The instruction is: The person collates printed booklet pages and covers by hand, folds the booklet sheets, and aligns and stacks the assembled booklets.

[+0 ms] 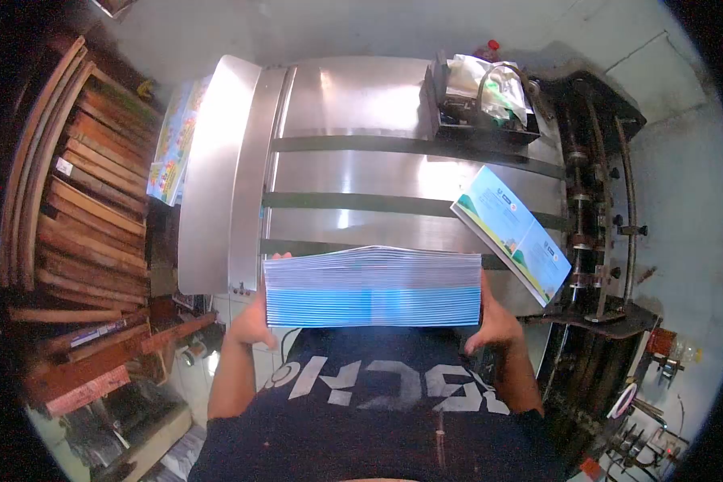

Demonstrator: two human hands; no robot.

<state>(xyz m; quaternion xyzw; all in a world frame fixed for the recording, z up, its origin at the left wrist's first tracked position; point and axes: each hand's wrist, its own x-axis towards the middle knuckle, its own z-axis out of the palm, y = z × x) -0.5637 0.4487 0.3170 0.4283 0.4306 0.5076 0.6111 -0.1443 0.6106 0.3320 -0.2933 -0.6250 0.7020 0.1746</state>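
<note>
A thick stack of folded printed sheets (pixel 373 289), pale above and bright blue below, is held edge-on in front of my chest. My left hand (pixel 253 321) grips its left end, with fingertips showing behind the top corner. At the right end my right hand (pixel 496 323) presses the stack from the other side, its thumb in front and the other fingers mostly hidden. Beyond it, a second printed stack (pixel 512 233) with a light blue cover lies slanted on the metal machine table (pixel 345 173).
Dark belts (pixel 345 199) cross the metal table. A black box (pixel 490 124) holding a plastic bag sits at the back right. Rollers and rods (pixel 590 201) line the right side. Wooden boards (pixel 96 177) are stacked on the left, near colourful printed sheets (pixel 171 149).
</note>
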